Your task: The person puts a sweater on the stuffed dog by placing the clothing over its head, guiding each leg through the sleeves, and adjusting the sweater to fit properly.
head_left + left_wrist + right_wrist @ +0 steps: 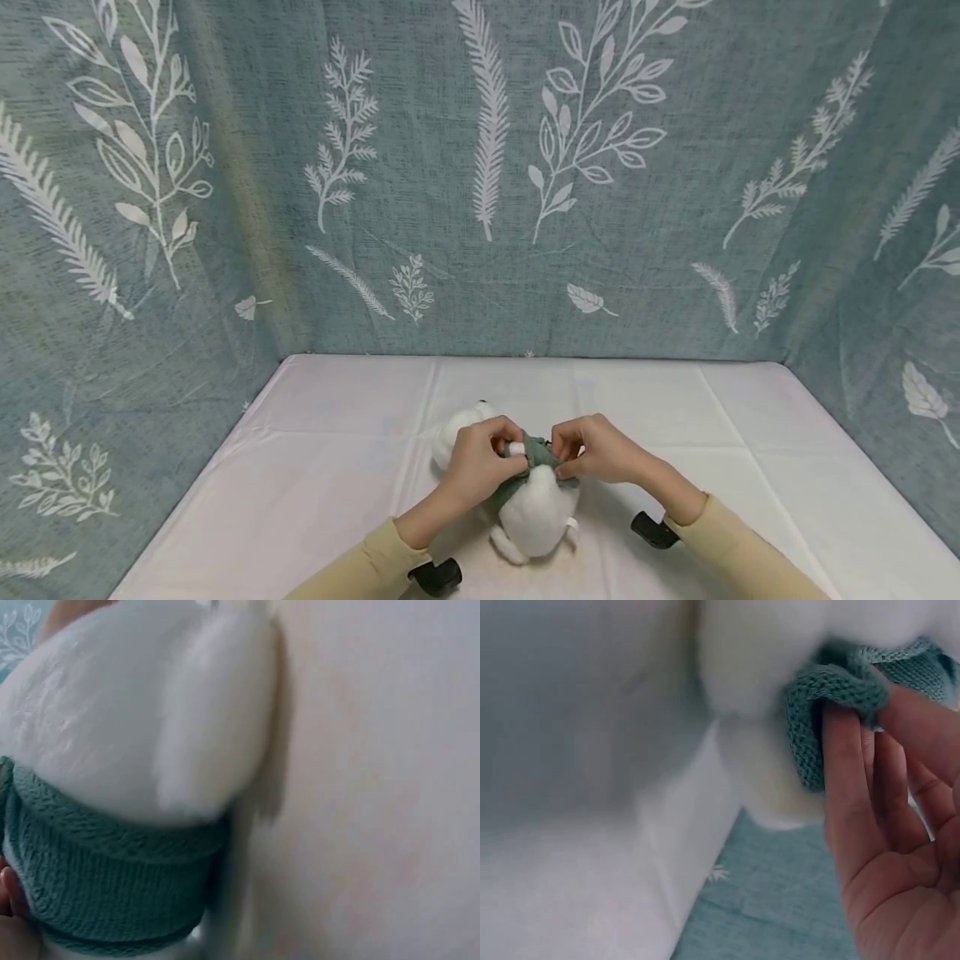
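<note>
A white plush toy [534, 521] lies on the table, its round head [457, 429] toward the far left. Around its body is a green knitted garment [538, 452], which shows as a ribbed band [112, 877] in the left wrist view. My left hand [480, 462] pinches the garment on its left side, thumb and fingers close together. On the other side my right hand [603, 450] holds the garment's edge, fingers under the knit [806, 735] and thumb over it. A fluffy white limb [221, 712] hangs beside the body.
A white cloth [345, 400] with fold creases covers the table. Teal curtains [435, 167] with white leaf prints stand behind it and along both sides. Black wrist devices [437, 577] sit below both beige sleeves [367, 562].
</note>
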### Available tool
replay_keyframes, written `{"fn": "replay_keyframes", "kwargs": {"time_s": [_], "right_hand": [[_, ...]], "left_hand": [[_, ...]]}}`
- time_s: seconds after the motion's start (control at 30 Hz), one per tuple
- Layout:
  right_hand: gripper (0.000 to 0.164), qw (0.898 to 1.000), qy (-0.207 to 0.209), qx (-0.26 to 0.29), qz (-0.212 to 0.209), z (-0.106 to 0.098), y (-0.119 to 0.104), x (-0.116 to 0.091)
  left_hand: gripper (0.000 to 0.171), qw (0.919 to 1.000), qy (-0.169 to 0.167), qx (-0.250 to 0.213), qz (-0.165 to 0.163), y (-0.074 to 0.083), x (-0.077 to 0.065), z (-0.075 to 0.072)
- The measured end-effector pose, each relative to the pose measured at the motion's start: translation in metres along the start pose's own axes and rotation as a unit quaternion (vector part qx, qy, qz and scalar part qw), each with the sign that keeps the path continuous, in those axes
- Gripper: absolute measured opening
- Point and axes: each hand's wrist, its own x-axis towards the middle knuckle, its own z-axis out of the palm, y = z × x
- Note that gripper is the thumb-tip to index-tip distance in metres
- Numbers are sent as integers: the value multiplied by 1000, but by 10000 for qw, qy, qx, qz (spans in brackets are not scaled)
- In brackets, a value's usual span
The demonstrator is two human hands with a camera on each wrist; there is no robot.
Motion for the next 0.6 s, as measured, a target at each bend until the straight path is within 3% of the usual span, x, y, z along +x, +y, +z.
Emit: {"fn": "replay_keyframes", "kwargs": {"time_s": [0.1,0.23,0.4,0.5,0.6], "right_hand": [[19,9998,-162,83,-1,3,3,0],[18,9993,-308,181,-52,4,3,-2],[16,9991,-294,297,13,6,3,-5],[13,9989,-125,441,44,9,6,-8],[11,9979,32,639,45,13,10,-9]], "left_hand": [[14,9969,106,-639,-453,-2,-3,-3],[10,9854,214,-1343,-1020,-3,-5,-7],[11,9719,270,-1892,-1374,6,-5,-13],[13,9792,-41,-1585,-1266,8,-5,-17],[16,9939,-612,-487,-779,8,-2,-20]]}}
